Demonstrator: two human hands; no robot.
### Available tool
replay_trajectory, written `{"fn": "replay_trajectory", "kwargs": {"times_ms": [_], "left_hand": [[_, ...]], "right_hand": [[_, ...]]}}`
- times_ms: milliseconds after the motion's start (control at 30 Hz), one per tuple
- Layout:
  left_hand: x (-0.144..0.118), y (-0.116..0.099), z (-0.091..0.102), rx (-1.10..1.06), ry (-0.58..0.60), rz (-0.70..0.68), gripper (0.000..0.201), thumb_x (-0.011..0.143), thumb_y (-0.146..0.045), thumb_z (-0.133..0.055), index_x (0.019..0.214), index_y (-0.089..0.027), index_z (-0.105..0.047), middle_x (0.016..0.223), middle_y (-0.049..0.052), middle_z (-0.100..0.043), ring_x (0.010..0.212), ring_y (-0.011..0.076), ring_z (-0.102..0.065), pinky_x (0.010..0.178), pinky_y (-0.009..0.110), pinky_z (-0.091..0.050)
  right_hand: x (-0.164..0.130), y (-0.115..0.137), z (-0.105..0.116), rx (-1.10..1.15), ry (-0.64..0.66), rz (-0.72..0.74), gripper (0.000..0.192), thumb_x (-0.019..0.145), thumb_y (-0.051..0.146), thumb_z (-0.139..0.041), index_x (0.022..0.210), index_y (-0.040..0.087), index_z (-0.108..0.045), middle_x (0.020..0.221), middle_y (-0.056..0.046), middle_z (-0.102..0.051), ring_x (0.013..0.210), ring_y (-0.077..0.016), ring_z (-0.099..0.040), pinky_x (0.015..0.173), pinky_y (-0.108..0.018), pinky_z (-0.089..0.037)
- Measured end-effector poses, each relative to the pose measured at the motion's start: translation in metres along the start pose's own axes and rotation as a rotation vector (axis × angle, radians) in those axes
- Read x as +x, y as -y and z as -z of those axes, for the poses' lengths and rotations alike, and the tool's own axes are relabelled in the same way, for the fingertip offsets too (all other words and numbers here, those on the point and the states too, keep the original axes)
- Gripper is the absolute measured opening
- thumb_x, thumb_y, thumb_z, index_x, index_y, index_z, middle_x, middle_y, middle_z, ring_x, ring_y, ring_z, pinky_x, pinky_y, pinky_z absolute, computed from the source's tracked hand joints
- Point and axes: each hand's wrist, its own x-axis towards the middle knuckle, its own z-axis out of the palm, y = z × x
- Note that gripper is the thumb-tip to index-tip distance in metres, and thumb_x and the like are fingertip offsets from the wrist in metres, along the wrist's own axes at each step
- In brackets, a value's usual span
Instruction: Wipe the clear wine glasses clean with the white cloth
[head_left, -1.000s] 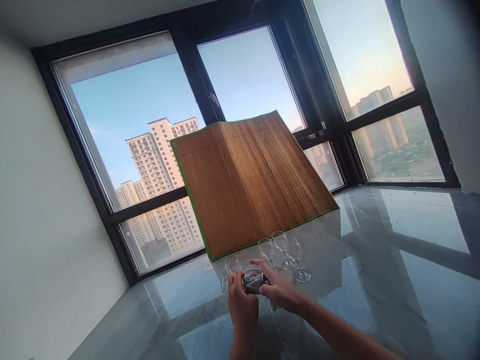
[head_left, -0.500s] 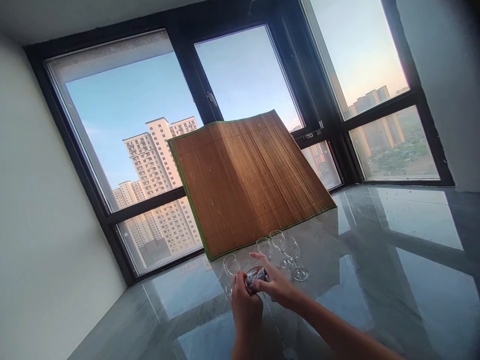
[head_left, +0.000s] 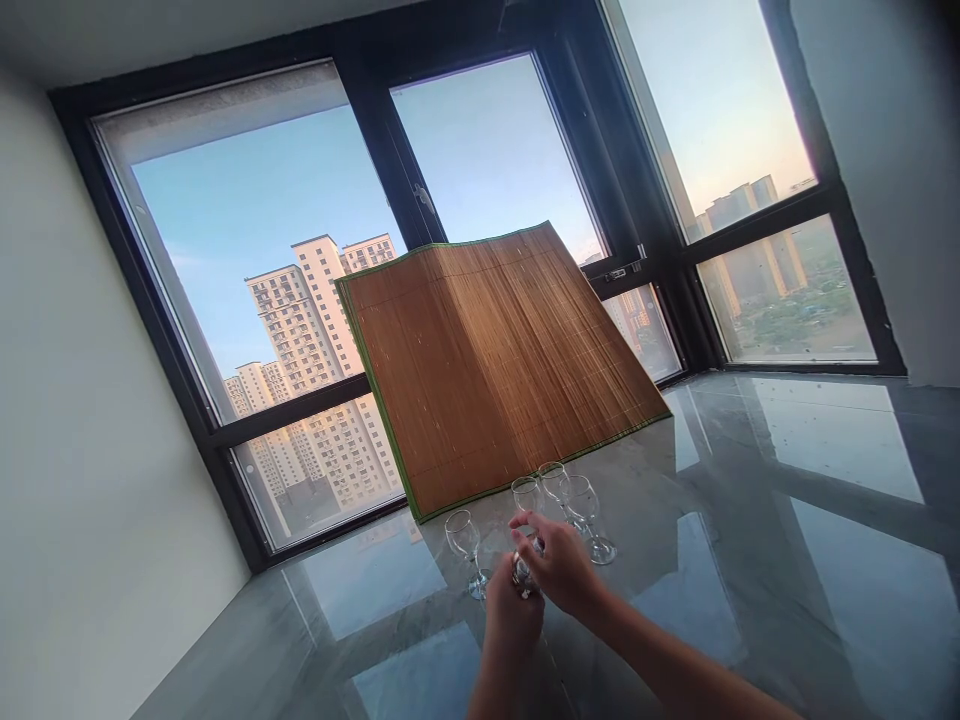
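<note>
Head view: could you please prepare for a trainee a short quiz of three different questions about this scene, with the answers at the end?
1. True or false: the mat has a green border.
2. Choose one. Not counting anything held, how many stemmed glasses can be seen? A) two B) four C) seven
3. Fill in: the lone glass stands to the ____ of the left hand.

Key: 1 true; 2 B; 3 left.

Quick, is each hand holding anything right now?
Left hand: closed around a glass, mostly hidden.
Right hand: curled at that glass; its grip cannot be told.
</note>
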Motion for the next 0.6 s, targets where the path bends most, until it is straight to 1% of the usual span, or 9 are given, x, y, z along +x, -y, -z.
{"fn": "replay_trajectory", "kwargs": {"times_ms": [67, 167, 233, 300, 433, 600], "left_hand": [[0.0, -0.001, -0.002, -0.106, 0.045, 0.061, 0.015, 0.061, -0.022, -0.07, 0.074, -0.016, -0.065, 0.065, 0.0, -0.062, 0.063, 0.0141, -0.054, 0.058, 0.023, -0.041], [0.001, 0.0, -0.005, -0.263, 0.201, 0.165, 0.018, 0.055, -0.021, -0.073, 0.065, -0.016, -0.06, 0.05, -0.004, -0.049, 0.05, 0.0089, -0.043, 0.047, 0.021, -0.029], [0.002, 0.002, -0.006, -0.292, 0.276, 0.229, 0.017, 0.053, -0.021, -0.071, 0.063, -0.016, -0.057, 0.042, -0.007, -0.04, 0.042, 0.0065, -0.035, 0.043, 0.021, -0.022], [0.002, 0.003, -0.006, -0.284, 0.305, 0.271, 0.017, 0.053, -0.021, -0.07, 0.061, -0.018, -0.055, 0.039, -0.009, -0.036, 0.036, 0.0054, -0.03, 0.04, 0.021, -0.017], [-0.001, 0.0, -0.003, -0.293, 0.381, 0.335, 0.019, 0.055, -0.025, -0.069, 0.058, -0.02, -0.051, 0.036, -0.01, -0.032, 0.03, 0.0053, -0.026, 0.036, 0.022, -0.015], [-0.007, -0.014, 0.006, -0.366, 0.456, 0.403, 0.023, 0.056, -0.025, -0.07, 0.063, -0.022, -0.048, 0.038, -0.011, -0.031, 0.033, 0.0045, -0.024, 0.038, 0.022, -0.014]], "right_hand": [[-0.001, 0.003, 0.002, -0.06, 0.029, 0.038, 0.036, 0.09, 0.039, -0.042, 0.094, 0.021, -0.073, 0.067, -0.004, -0.07, 0.064, -0.0223, -0.064, 0.066, -0.032, -0.041], [-0.003, 0.006, 0.005, -0.087, 0.041, 0.084, 0.038, 0.091, 0.038, -0.039, 0.089, 0.02, -0.073, 0.063, -0.003, -0.069, 0.061, -0.0205, -0.064, 0.065, -0.03, -0.04], [-0.004, 0.006, 0.005, -0.088, 0.033, 0.109, 0.04, 0.092, 0.039, -0.038, 0.085, 0.02, -0.073, 0.058, -0.002, -0.067, 0.057, -0.019, -0.062, 0.063, -0.029, -0.038], [-0.005, 0.004, 0.004, -0.073, 0.018, 0.129, 0.041, 0.093, 0.039, -0.037, 0.082, 0.02, -0.072, 0.056, -0.002, -0.065, 0.055, -0.018, -0.06, 0.061, -0.028, -0.037], [-0.006, -0.001, 0.001, 0.043, -0.034, 0.159, 0.045, 0.094, 0.042, -0.035, 0.076, 0.019, -0.069, 0.057, -0.002, -0.064, 0.053, -0.0162, -0.057, 0.057, -0.027, -0.036], [-0.005, 0.0, 0.0, 0.275, -0.078, 0.127, 0.051, 0.097, 0.05, -0.034, 0.074, 0.018, -0.068, 0.047, 0.002, -0.049, 0.044, -0.0131, -0.045, 0.049, -0.025, -0.032]]}}
